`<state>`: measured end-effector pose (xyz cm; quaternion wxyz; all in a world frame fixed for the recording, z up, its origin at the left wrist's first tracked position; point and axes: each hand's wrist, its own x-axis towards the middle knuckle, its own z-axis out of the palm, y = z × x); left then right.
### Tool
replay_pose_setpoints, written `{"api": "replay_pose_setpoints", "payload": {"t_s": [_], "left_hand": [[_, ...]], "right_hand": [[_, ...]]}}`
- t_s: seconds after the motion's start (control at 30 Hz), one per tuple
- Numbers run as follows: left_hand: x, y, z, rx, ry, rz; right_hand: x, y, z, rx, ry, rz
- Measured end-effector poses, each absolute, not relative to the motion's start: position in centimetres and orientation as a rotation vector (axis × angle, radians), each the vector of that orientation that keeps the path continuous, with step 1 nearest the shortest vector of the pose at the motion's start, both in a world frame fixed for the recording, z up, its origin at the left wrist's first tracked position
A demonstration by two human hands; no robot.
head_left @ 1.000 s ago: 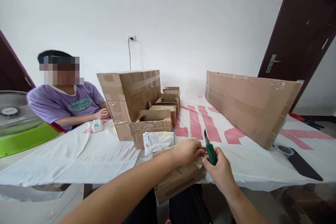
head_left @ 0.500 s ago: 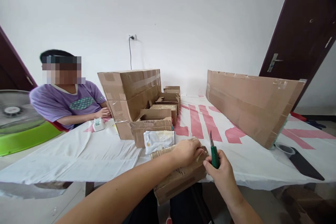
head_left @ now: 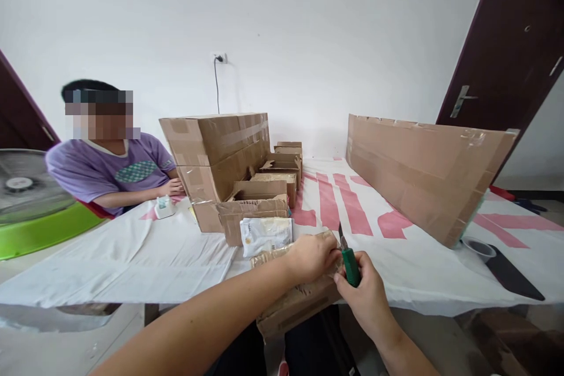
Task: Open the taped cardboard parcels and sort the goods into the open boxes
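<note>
My left hand (head_left: 314, 256) is closed over the top of a small taped cardboard box (head_left: 296, 302) that overhangs the table's near edge. My right hand (head_left: 365, 294) grips a green-handled utility knife (head_left: 349, 263), its blade pointing up beside the box's right end, close to my left fingers. A white pouch (head_left: 265, 235) lies just behind the box.
Stacked and open cardboard boxes (head_left: 229, 161) stand mid-table. A long cardboard box (head_left: 423, 170) lies at the right, with a tape roll (head_left: 478, 248) and a dark flat object (head_left: 511, 275) near it. A person in a purple shirt (head_left: 110, 170) sits at the left, beside a fan (head_left: 26, 188).
My right hand shifted the knife a little left, toward the box end and my left fingers. My left hand stays on the box. The view rose slightly.
</note>
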<state>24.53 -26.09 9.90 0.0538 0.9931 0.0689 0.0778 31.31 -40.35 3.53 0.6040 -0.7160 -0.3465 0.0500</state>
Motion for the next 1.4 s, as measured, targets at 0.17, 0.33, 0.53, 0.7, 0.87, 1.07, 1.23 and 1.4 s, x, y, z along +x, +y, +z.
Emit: {"api": "replay_pose_setpoints", "payload": {"t_s": [0.17, 0.33, 0.53, 0.7, 0.87, 1.07, 1.23, 1.4], "left_hand": [[24.5, -26.4, 10.3, 3.083, 0.153, 0.192], [24.5, -26.5, 10.0, 3.158, 0.103, 0.194], [24.1, -25.7, 9.3, 3.190, 0.091, 0.256], [23.7, -24.8, 9.3, 3.184, 0.095, 0.237], [23.9, -24.7, 9.6, 3.177, 0.081, 0.204], [22.8, -26.1, 11.7, 3.012, 0.150, 0.106], [20.8, -28.0, 14.1, 2.953, 0.281, -0.023], [18.3, -30.0, 13.1, 3.264, 0.176, -0.107]], "right_hand": [[31.8, -41.2, 3.9, -1.646, -0.801, 0.178], [32.3, -41.4, 4.1, -1.608, -0.787, 0.239], [35.1, -42.7, 3.5, -1.547, -0.696, 0.371], [39.6, -45.1, 1.7, -1.635, -0.628, 0.300], [43.5, -47.5, -0.2, -1.850, -0.608, 0.190], [44.0, -50.4, -1.7, -2.116, -0.793, 0.016], [41.1, -50.4, -3.4, -2.129, -1.147, 0.224], [42.7, -50.3, -4.4, -2.184, -1.107, 0.324]]}}
